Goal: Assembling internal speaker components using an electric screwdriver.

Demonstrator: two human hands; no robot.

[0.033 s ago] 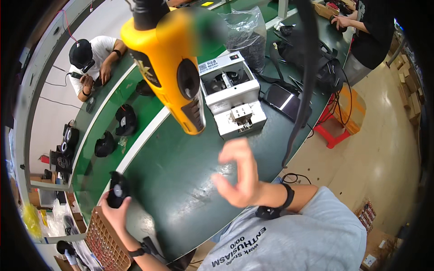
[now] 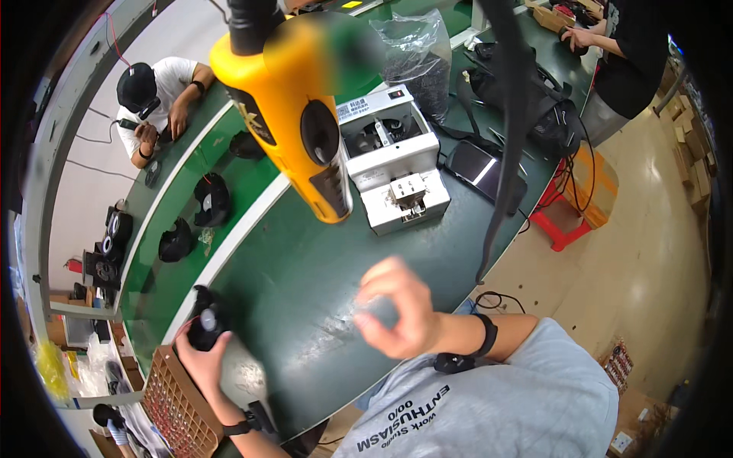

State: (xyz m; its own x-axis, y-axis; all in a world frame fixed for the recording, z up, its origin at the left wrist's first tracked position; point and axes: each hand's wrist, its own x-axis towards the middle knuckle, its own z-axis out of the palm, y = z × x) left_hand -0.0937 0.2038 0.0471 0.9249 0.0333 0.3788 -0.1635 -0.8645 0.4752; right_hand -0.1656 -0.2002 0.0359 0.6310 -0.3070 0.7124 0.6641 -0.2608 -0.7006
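Observation:
My left hand [image 2: 200,360] grips a black curved plastic shell [image 2: 205,330] with a round grey part inside it, at the left side of the green bench. Over the front of the bench is my right hand [image 2: 401,309], somewhat blurred. Its fingers are curled, a gap shows between them and the thumb, and nothing can be made out in it. A yellow electric screwdriver [image 2: 282,114] hangs close to the camera, left of a white screw feeder [image 2: 405,200]. Both stand beyond my right hand, apart from it.
A brown gridded tray [image 2: 164,397] of small reddish parts lies beside my left arm. Black shells [image 2: 211,200] rest on the green strip behind a pale rail. Near the feeder are a clear bag [image 2: 420,69] of dark pieces and a phone-like device [image 2: 482,169]. Two co-workers sit or stand farther off.
My right hand has moved slightly down, with its fingers curled in more toward the thumb. My left hand and the black shell have shifted a little to the right.

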